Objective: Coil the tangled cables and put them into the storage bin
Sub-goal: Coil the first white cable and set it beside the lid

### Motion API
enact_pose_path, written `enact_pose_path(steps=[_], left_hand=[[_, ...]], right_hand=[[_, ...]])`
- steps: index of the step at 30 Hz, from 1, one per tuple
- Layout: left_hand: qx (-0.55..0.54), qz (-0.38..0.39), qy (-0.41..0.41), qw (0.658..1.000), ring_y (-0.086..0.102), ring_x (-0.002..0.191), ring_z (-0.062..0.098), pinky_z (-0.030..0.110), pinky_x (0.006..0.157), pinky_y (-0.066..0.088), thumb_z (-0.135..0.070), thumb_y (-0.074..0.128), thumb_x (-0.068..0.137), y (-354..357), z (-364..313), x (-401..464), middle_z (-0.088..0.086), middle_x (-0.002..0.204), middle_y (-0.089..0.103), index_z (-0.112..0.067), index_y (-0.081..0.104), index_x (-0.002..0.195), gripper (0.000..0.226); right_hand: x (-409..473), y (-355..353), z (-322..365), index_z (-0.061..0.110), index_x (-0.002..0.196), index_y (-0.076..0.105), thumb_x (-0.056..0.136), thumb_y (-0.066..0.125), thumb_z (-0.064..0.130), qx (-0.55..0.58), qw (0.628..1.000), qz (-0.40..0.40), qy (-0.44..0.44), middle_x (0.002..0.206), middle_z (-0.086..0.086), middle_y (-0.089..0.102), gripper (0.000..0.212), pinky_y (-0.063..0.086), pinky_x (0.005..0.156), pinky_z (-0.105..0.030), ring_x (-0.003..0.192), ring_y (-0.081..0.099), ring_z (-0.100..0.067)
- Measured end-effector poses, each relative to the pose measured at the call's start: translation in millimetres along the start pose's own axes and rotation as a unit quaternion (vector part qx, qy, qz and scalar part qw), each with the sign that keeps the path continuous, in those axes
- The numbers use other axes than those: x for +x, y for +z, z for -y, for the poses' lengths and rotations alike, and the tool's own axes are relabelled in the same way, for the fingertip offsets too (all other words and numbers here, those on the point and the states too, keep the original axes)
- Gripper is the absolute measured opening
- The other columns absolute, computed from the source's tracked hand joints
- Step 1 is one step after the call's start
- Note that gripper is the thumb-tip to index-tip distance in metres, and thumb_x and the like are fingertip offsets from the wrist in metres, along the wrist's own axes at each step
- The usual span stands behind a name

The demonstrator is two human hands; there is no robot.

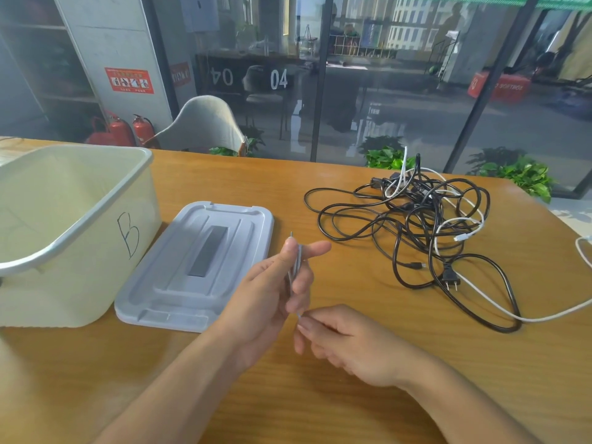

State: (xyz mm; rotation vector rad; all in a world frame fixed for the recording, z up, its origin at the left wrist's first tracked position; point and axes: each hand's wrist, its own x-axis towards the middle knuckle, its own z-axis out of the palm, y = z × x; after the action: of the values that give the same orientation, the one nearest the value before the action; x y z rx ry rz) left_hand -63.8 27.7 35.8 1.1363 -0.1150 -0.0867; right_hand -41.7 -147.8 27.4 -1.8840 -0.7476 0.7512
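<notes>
A tangle of black and white cables (pixel 413 216) lies on the right half of the wooden table, with a black two-pin plug (pixel 450 278) at its near edge. The pale storage bin (pixel 96 216), marked "B", stands open at the left. My left hand (pixel 272 293) holds a thin bundle of grey ties (pixel 298 264) upright between thumb and fingers, in front of the cables. My right hand (pixel 346 344) pinches the lower end of that bundle with its fingertips. Neither hand touches the cables.
The bin's grey lid (pixel 198 264) lies flat on the table between the bin and my hands. A white cable (pixel 544 317) runs off the right side. A chair (pixel 205 123) and green plants (pixel 384 155) stand beyond the far table edge, before a glass wall.
</notes>
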Motion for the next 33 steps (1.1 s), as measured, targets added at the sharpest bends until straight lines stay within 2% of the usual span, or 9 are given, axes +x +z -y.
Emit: enact_pose_path(steps=[4, 8, 13, 15, 20, 25, 27, 30, 33], left_hand=[[0.011, 0.037, -0.015, 0.999, 0.023, 0.051, 0.010, 0.021, 0.052, 0.030, -0.054, 0.050, 0.101, 0, -1, -1, -0.008, 0.062, 0.025, -0.012, 0.076, 0.121, 0.053], [0.046, 0.090, -0.056, 0.993, 0.021, 0.051, 0.010, 0.020, 0.050, 0.026, -0.053, 0.049, 0.102, -3, -3, -2, -0.009, 0.060, 0.023, -0.009, 0.077, 0.116, 0.054], [0.169, 0.116, -0.075, 0.976, 0.021, 0.055, 0.014, 0.020, 0.051, 0.024, -0.054, 0.047, 0.103, -1, -2, -3, 0.002, 0.062, 0.021, -0.018, 0.082, 0.103, 0.050], [0.216, 0.114, -0.078, 0.967, 0.022, 0.060, 0.019, 0.025, 0.054, 0.023, -0.057, 0.047, 0.104, 1, 1, -3, 0.010, 0.064, 0.023, -0.026, 0.082, 0.091, 0.049], [0.268, 0.065, -0.080, 0.958, 0.027, 0.059, 0.016, 0.022, 0.054, 0.029, -0.062, 0.046, 0.103, 8, 13, -2, -0.003, 0.063, 0.038, -0.029, 0.080, 0.096, 0.048], [0.280, -0.037, -0.027, 0.959, 0.030, 0.053, 0.013, 0.024, 0.053, 0.026, -0.058, 0.043, 0.104, 10, 14, -1, -0.002, 0.060, 0.046, -0.029, 0.062, 0.060, 0.056], [0.253, -0.075, -0.004, 0.965, 0.034, 0.055, 0.014, 0.022, 0.054, 0.031, -0.055, 0.045, 0.104, 7, 13, 0, -0.001, 0.063, 0.051, -0.023, 0.066, 0.067, 0.053], [0.207, -0.118, 0.006, 0.971, 0.043, 0.060, 0.017, 0.021, 0.056, 0.038, -0.052, 0.046, 0.104, 4, 11, 3, 0.005, 0.066, 0.055, -0.020, 0.080, 0.101, 0.047], [0.154, -0.127, 0.027, 0.980, 0.057, 0.067, 0.020, 0.023, 0.057, 0.047, -0.049, 0.048, 0.104, 2, 8, 3, 0.012, 0.086, 0.074, -0.017, 0.080, 0.108, 0.045]], right_hand=[[0, -21, -6, 0.024, 0.080, 0.066, 0.106, 0.051, 0.048, -0.130, 0.991, -0.025, -0.032, 0.060, 0.009, 0.041, 0.038, 0.028, 0.053, -0.021, 0.056, 0.034, -0.009], [-7, -49, -16, 0.028, 0.077, 0.068, 0.100, 0.063, 0.051, -0.176, 0.982, -0.064, -0.003, 0.059, 0.010, 0.047, 0.033, 0.029, 0.055, -0.025, 0.057, 0.037, -0.009], [-17, -70, -20, 0.034, 0.077, 0.071, 0.092, 0.067, 0.060, -0.227, 0.951, -0.208, 0.037, 0.051, 0.012, 0.048, 0.030, 0.029, 0.050, -0.021, 0.050, 0.039, -0.005], [-18, -69, -17, 0.030, 0.074, 0.067, 0.090, 0.068, 0.062, -0.244, 0.929, -0.277, 0.017, 0.045, 0.009, 0.043, 0.035, 0.028, 0.046, -0.023, 0.046, 0.035, -0.009], [-17, -46, -2, 0.029, 0.067, 0.062, 0.092, 0.073, 0.051, -0.237, 0.891, -0.375, -0.098, 0.047, 0.012, 0.045, 0.035, 0.030, 0.047, -0.021, 0.047, 0.039, -0.011], [-13, -22, 5, 0.030, 0.089, 0.068, 0.105, 0.057, 0.044, -0.190, 0.927, -0.295, -0.135, 0.057, 0.006, 0.053, 0.025, 0.030, 0.051, -0.024, 0.051, 0.039, -0.010], [-12, -14, 8, 0.032, 0.097, 0.066, 0.109, 0.051, 0.042, -0.140, 0.949, -0.251, -0.132, 0.060, 0.003, 0.056, 0.022, 0.036, 0.051, -0.032, 0.052, 0.039, -0.011], [-12, -2, 10, 0.035, 0.101, 0.062, 0.111, 0.045, 0.036, -0.072, 0.971, -0.198, -0.109, 0.059, 0.009, 0.052, 0.021, 0.041, 0.050, -0.043, 0.053, 0.041, -0.020], [-12, 8, 12, 0.032, 0.099, 0.059, 0.112, 0.042, 0.030, -0.033, 0.987, -0.136, -0.080, 0.059, 0.004, 0.046, 0.022, 0.048, 0.053, -0.049, 0.054, 0.040, -0.026]])
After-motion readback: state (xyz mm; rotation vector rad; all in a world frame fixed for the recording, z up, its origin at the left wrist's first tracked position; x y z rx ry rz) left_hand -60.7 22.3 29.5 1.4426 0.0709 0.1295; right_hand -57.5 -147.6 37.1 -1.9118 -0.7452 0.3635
